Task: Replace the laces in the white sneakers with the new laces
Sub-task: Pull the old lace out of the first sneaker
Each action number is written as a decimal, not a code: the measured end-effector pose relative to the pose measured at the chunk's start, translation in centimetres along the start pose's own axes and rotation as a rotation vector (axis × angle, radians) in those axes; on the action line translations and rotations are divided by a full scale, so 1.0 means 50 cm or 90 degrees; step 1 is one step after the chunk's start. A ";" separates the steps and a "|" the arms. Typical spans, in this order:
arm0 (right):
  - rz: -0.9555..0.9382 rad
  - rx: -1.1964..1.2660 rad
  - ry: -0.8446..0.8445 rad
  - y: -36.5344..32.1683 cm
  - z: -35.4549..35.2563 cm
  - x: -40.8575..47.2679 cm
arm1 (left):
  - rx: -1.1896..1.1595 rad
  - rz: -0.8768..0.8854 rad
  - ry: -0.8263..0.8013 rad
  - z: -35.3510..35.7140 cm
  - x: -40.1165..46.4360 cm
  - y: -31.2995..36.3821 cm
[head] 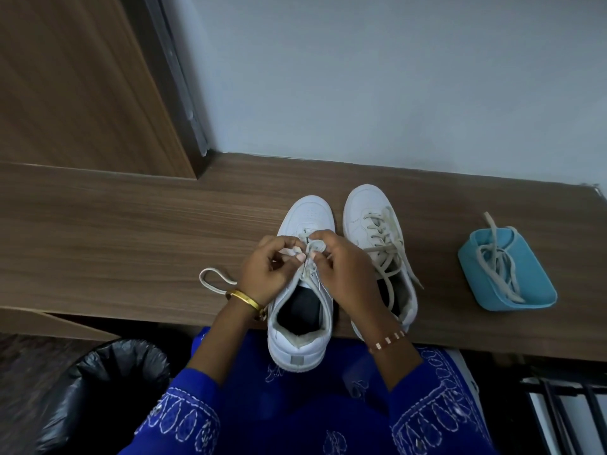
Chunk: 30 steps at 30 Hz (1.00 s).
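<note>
I've stood the near sneaker (299,310) heel toward me at the desk (131,218) edge so my left hand (266,274) and right hand (341,274) can each pinch its lace (312,251) over the tongue, the spare laces (496,267) parked in the blue pouch (473,257)

Home or office room: wood-laminate desk (131,218), plain wall (394,77), lined bin (108,389).

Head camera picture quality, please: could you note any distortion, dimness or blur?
Head view: wide-angle bending curves the desk edge; the light is dim and bluish; both hands and the sneakers read fairly sharp; the bin bag looks dark, smeared.
</note>
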State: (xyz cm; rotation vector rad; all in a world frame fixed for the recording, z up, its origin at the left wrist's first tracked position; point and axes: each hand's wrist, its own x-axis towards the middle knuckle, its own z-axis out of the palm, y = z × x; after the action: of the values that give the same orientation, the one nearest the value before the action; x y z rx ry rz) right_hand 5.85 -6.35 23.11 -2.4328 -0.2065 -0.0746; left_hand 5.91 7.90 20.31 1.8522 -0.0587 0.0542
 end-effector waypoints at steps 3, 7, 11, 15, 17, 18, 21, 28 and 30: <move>-0.035 -0.047 0.013 -0.004 0.002 0.000 | 0.003 0.016 0.057 0.011 -0.001 -0.005; 0.052 0.017 0.058 -0.002 0.005 0.002 | -0.220 -0.126 0.091 0.018 -0.002 -0.017; 0.259 0.276 0.115 -0.006 0.006 0.004 | -0.384 -0.241 0.107 0.020 -0.003 -0.009; 0.189 0.128 0.078 -0.017 -0.015 -0.002 | -0.293 -0.164 0.099 0.017 -0.002 0.008; 0.061 -0.009 0.102 -0.022 -0.020 -0.008 | -0.204 -0.077 0.078 0.013 -0.004 0.015; -0.009 -0.077 0.111 -0.023 -0.018 -0.010 | -0.150 -0.032 0.067 0.011 -0.005 0.019; -0.104 -0.175 0.078 -0.021 -0.004 -0.009 | 0.042 0.060 0.056 0.008 -0.002 0.012; -0.048 -0.157 0.061 -0.014 0.010 0.000 | 0.135 0.046 0.087 0.014 0.003 -0.008; -0.002 -0.128 0.084 -0.010 0.002 -0.001 | -0.040 -0.056 0.110 0.011 0.004 -0.015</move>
State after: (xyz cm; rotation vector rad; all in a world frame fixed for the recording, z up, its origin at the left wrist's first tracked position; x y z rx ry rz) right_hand 5.70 -5.89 23.34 -2.6150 -0.1507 -0.2677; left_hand 6.18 7.61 19.44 1.7778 0.1395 0.1497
